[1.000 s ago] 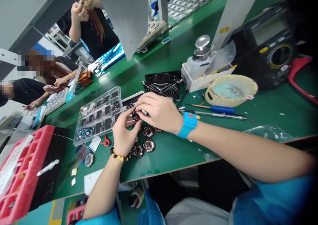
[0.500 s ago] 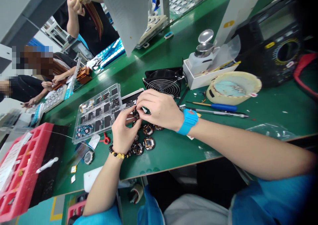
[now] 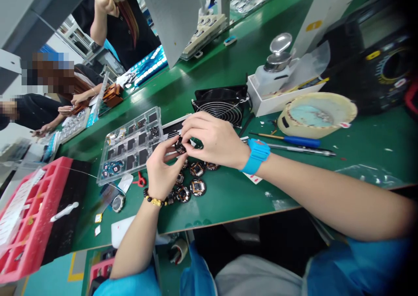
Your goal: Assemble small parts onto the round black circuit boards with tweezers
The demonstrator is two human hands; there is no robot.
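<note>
My left hand (image 3: 163, 165), with a beaded bracelet at its wrist, pinches a small round black electronic module (image 3: 180, 146) between thumb and fingers. My right hand (image 3: 214, 141), wearing a blue wristband (image 3: 256, 155), has its thumb and fingertips closed on the right side of the same module; its other fingers are curled over. What lies under those fingertips is partly hidden. Just below both hands, several similar round circuit modules (image 3: 197, 187) rest on the green table (image 3: 228, 209). My left hand covers some of them.
A clear compartment box (image 3: 130, 146) stands behind my left hand, a black fan (image 3: 222, 104) behind my right. To the right are a blue-handled screwdriver (image 3: 300, 141), a pen, and a cream bowl (image 3: 316, 122). A red tray (image 3: 39, 213) lies far left. Co-workers sit across the table.
The view has shifted slightly, moving the table items a little rightward. The right hand has opened a small gap between thumb and forefinger; both hands stay at the module, which now shows more.
</note>
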